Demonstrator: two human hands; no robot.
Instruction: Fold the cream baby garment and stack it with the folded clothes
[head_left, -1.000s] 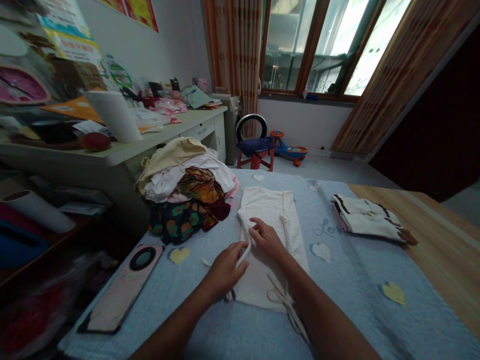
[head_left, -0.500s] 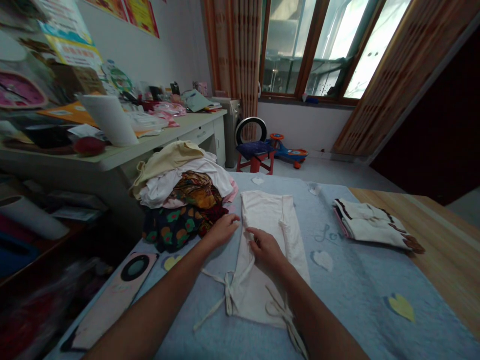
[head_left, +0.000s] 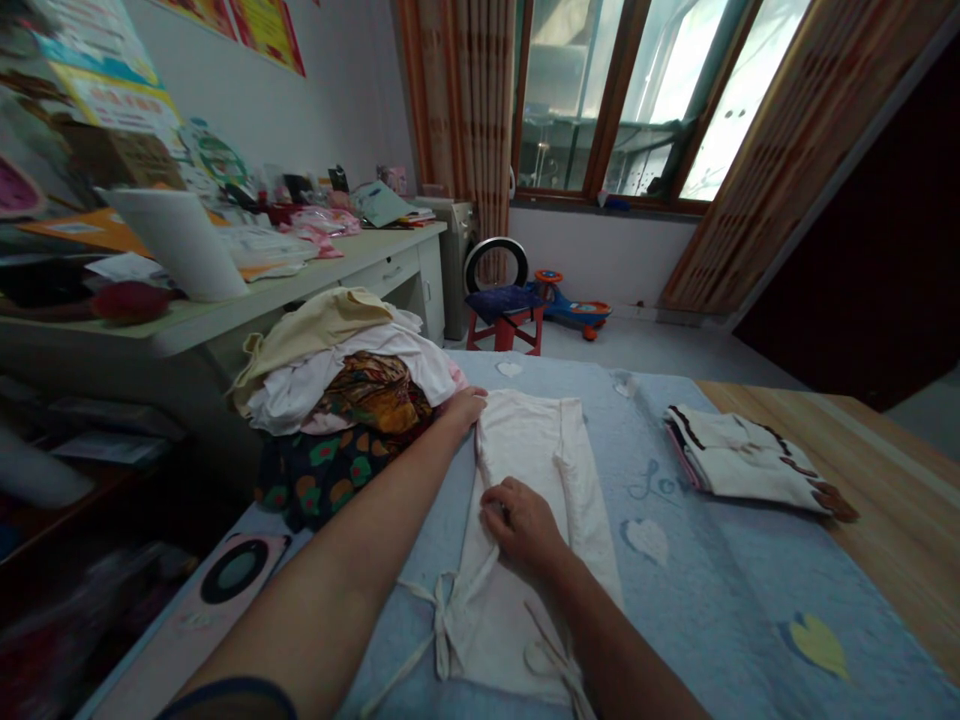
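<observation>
Left hand (head_left: 466,405) touches white garment (head_left: 525,432) toward far edge of surface (head_left: 885,462) (grip unclear); right hand (head_left: 523,527) curls narrowly. Uneven tugging could crease cloth.

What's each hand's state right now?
Left hand: at far-left corner of folded white cloth garment; grip unclear.
Right hand: curled on that garment; grip unclear.

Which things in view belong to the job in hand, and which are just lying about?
In the job:
- white garment, left hand at its far-left corner, right hand on its left side
- its ties
- probably the clothes pile and folded clothes

Lying about:
- flat pink object
- white cylinder
- red stool
- blue-and-orange toy
</observation>
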